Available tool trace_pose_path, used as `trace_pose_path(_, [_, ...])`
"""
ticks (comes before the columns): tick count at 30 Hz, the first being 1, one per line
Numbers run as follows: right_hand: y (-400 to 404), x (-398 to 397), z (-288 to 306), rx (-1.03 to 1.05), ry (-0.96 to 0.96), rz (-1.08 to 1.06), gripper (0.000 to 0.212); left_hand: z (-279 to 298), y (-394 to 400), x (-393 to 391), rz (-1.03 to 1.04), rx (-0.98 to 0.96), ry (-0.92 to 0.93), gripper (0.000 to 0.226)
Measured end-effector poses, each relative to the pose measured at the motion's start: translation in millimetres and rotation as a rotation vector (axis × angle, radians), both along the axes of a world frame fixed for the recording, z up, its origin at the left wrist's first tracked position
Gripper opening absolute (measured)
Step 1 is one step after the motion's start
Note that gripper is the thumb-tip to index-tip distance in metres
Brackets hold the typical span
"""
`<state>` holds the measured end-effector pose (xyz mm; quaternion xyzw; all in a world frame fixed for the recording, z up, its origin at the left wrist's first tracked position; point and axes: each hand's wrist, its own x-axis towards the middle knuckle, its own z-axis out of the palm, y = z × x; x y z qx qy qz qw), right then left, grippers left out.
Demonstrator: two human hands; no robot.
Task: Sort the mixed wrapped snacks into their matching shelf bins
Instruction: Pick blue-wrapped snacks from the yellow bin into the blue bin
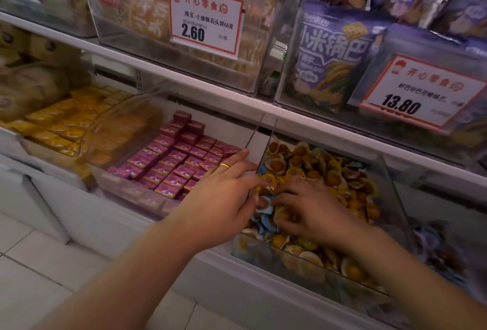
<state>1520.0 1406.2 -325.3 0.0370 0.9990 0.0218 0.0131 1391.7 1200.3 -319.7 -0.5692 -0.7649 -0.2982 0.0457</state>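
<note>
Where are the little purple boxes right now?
In the head view, the purple boxes fill a clear bin on the lower shelf, left of the bin of round wrapped snacks and just beyond the left hand.

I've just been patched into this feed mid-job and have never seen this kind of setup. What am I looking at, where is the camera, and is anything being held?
There is no machine here: a person works with two bare hands. The single picture comes from a camera worn on the head, looking forward and down at shop shelves.

The left hand, with a gold ring, and the right hand both reach into a clear bin of round snacks in yellow and blue wrappers. The fingers are among the wrappers; motion blur hides whether any piece is gripped.

Left of it sits a bin of small purple boxes, then yellow packets. On the shelf above stand purple bags and two price tags, reading 2.60 and 13.80.
</note>
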Motion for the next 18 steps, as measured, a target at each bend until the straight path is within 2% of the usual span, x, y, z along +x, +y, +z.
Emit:
trace_pose_path(3, [25, -4, 12, 0.079, 0.05, -0.045, 0.033, 1, 0, 0, -0.002, 0.005, -0.012, 0.031])
trace_pose_path(6, [36, -13, 20, 0.079, -0.005, -0.11, 0.033, 1, 1, 1, -0.003, 0.008, -0.019, 0.031])
trace_pose_path(9, [22, -23, 21, 0.223, -0.095, -0.098, 0.034, 1, 1, 0, 0.001, 0.011, -0.014, 0.031])
trace_pose_path(11, [3, -21, 22, 0.284, -0.013, -0.032, 0.033, 0, 1, -1, 0.001, 0.018, -0.016, 0.03])
trace_pose_path(12, [-9, -18, 23, 0.201, 0.058, -0.014, 0.031, -1, 1, -2, 0.001, 0.021, -0.016, 0.031])
trace_pose_path(13, [-22, -15, 25, 0.029, 0.101, -0.019, 0.03, -1, 1, -2, -0.001, 0.023, -0.016, 0.031])
trace_pose_path(15, [-43, -11, 24, -0.343, 0.014, -0.06, 0.036, -1, 2, -2, -0.001, 0.03, -0.016, 0.031])
trace_pose_path(16, [-49, -10, 21, -0.421, -0.09, -0.085, 0.043, -1, 3, -2, -0.001, 0.035, -0.017, 0.03])
trace_pose_path(18, [-51, -10, 11, -0.369, -0.229, -0.17, 0.067, -2, 3, -1, -0.002, 0.04, -0.019, 0.029])
